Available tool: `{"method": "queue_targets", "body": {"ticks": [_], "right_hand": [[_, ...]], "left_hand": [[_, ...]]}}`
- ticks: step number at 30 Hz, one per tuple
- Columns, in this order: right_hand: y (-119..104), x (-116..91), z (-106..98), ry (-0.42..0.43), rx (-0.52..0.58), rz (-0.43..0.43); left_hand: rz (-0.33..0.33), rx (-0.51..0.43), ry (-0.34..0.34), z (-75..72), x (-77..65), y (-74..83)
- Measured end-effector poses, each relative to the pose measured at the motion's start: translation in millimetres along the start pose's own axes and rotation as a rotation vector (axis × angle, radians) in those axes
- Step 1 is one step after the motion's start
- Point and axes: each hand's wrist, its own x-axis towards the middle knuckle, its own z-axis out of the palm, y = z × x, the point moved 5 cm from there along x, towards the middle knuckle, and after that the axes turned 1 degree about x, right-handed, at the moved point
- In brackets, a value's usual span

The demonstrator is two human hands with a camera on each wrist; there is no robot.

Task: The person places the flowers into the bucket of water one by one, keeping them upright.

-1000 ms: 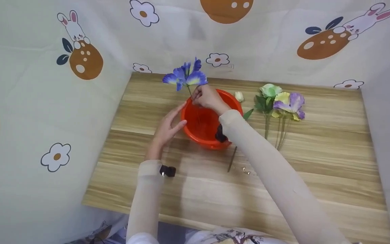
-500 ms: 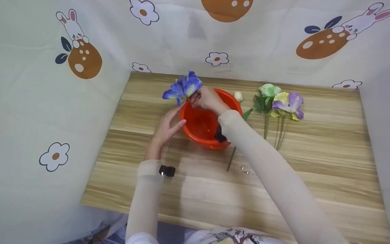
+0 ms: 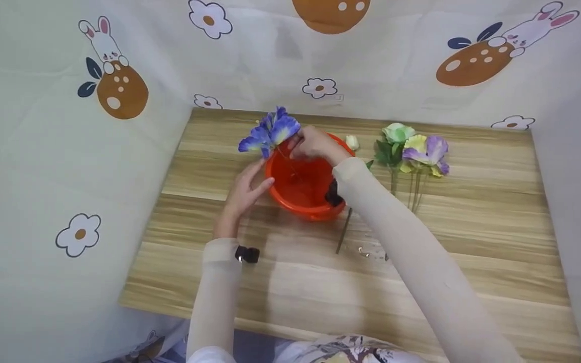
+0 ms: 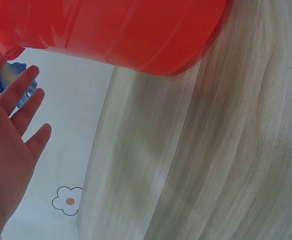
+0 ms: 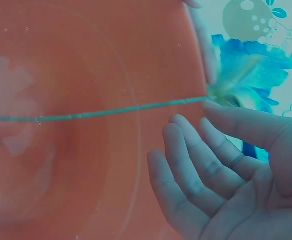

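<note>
A blue-purple artificial iris (image 3: 270, 132) leans over the far left rim of a red bucket (image 3: 306, 212). Its green stem (image 5: 88, 115) runs down into the bucket. At the top of the stem is my right hand (image 3: 315, 143), with fingers loosely bent and spread apart. In the right wrist view the thumb (image 5: 235, 115) lies against the stem just below the bloom, with no finger closing on it from the other side. My left hand (image 3: 244, 189) rests against the bucket's left side with straight fingers, its fingertips near the rim. Part of the bloom shows behind those fingers in the left wrist view.
Right of the bucket lie a pale green flower (image 3: 397, 133) and a yellow-purple flower (image 3: 427, 155) on long stems. A small white bud (image 3: 352, 142) sits behind the rim. Another stem (image 3: 344, 232) and a small shiny piece (image 3: 364, 251) lie in front.
The iris bloom has come down and now leans at the bucket's rim. My right hand's fingers have loosened from the stem. My left hand has stayed at the bucket's side.
</note>
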Motion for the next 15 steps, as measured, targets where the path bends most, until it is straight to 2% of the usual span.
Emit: {"method": "queue_targets", "body": {"ticks": [6, 15], "right_hand": [[-3, -11, -16, 0.004, 0.032, 0.000], [0, -36, -52, 0.003, 0.067, -0.007]], "left_hand": [[0.051, 0.016, 0.052, -2.0, 0.0, 2.0], [0.064, 0.008, 0.146, -4.0, -2.8, 9.9]]}}
